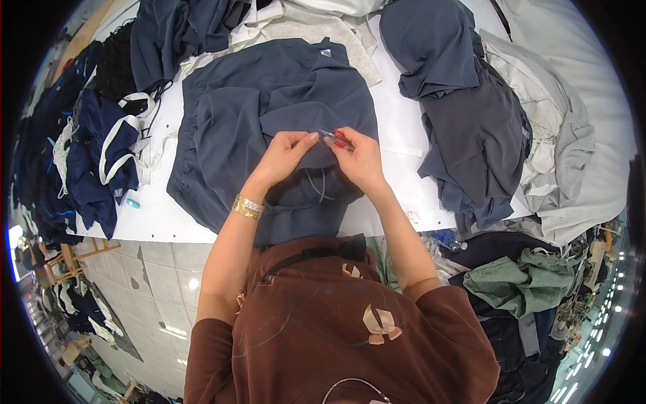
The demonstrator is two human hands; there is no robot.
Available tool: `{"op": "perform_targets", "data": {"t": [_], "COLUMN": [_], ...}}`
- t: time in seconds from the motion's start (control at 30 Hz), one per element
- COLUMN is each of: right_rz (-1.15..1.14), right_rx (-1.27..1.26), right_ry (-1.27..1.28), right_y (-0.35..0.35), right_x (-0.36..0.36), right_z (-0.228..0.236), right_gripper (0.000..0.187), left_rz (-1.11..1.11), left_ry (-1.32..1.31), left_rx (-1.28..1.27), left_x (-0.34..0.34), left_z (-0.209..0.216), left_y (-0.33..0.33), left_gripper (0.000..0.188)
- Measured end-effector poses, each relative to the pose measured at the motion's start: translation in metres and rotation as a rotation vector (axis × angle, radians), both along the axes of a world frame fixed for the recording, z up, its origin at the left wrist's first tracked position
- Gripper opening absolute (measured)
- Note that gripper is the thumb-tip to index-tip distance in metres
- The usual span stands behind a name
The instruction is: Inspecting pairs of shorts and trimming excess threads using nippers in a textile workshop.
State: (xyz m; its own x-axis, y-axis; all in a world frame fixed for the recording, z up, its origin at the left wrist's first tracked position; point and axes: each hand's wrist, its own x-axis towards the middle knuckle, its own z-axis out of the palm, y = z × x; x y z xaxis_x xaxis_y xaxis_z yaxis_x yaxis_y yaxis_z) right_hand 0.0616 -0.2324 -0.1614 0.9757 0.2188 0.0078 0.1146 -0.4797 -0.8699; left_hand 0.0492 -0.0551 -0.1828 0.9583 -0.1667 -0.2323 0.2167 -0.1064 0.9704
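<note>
"Where's the navy, gathered-edge cloth garment (222,121)?"
"Spread on your white tabletop (151,219)."
"My fingers?"
"Your right hand (360,158) pinches a small red-handled tool (339,136); your left hand's (282,158) press together, on what I can't tell."

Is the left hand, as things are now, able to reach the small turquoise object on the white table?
Probably yes: the turquoise object lies uncovered, with only the dark garment spread between it and the left hand.

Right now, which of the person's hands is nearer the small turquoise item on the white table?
Left. The left hand is to the right of the small turquoise item, over the navy garment; the right hand is farther right.
</note>
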Motion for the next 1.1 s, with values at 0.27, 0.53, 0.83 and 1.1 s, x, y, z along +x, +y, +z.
{"op": "perform_targets", "data": {"t": [0.27, 0.53, 0.83, 1.1], "right_rz": [-0.036, -0.037, -0.226, -0.431], "right_rx": [0.069, 0.05, 0.023, -0.457], "right_ry": [0.045, -0.151, -0.137, -0.051], "right_y": [-0.004, -0.003, -0.014, -0.13], "right_x": [0.002, -0.008, -0.004, -0.01], "right_z": [-0.002, 0.001, -0.016, -0.086], "right_gripper": [0.019, 0.014, 0.018, 0.044], "left_rz": [-0.059, -0.049, -0.012, 0.196], "left_ry": [0.075, 0.055, 0.043, -0.292], "left_rx": [0.008, 0.061, 0.007, 0.402], "left_x": [0.001, 0.001, 0.001, -0.009], "left_z": [0.0, 0.006, 0.005, 0.02], "left_y": [0.004, 0.001, -0.001, 0.032], "left_gripper": [0.033, 0.031, 0.033, 0.021]}}
